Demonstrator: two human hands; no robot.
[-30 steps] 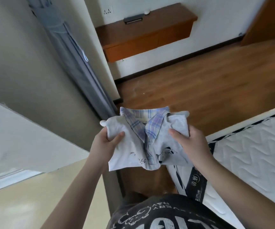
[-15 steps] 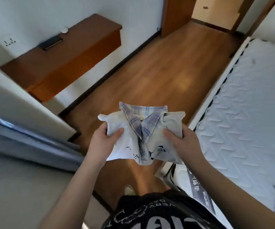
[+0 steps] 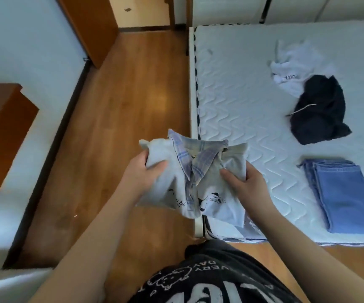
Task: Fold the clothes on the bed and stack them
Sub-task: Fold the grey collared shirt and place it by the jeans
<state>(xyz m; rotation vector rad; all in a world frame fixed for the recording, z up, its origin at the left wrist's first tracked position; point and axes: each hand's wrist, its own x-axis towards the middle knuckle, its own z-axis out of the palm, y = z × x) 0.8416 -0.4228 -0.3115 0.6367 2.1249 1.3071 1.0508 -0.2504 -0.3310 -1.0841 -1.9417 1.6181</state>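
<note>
Both hands hold the folded white shirt point(image 3: 198, 182) in the air at the centre of the frame, plaid collar up. The left hand point(image 3: 141, 173) has its thumb curled over the front of the upper left corner, with the fingers hidden behind the cloth. The right hand point(image 3: 245, 182) pinches the right edge the same way, thumb on the front. Each grip is closed on the shirt, and I judge that holding the 2 sides at once keeps the folds from dropping open while it is carried.

Below the hands, the shirt's lower edge hangs free over the near left corner of the bed point(image 3: 242, 101), not yet resting on it.

Further right on the mattress, at the lower right of the frame, lies a blue folded garment point(image 3: 343, 195), flat and squared. It looks like the start of the stack, so the shirt probably belongs on top of it.

Beyond that, toward the upper right, a dark garment point(image 3: 321, 110) sits crumpled, and a white garment point(image 3: 294, 68) lies bunched just behind it, the 2 touching or nearly so. Both appear unfolded, so at least 2 pieces remain.

At the left of the frame runs the wooden floor point(image 3: 122, 119).
</note>
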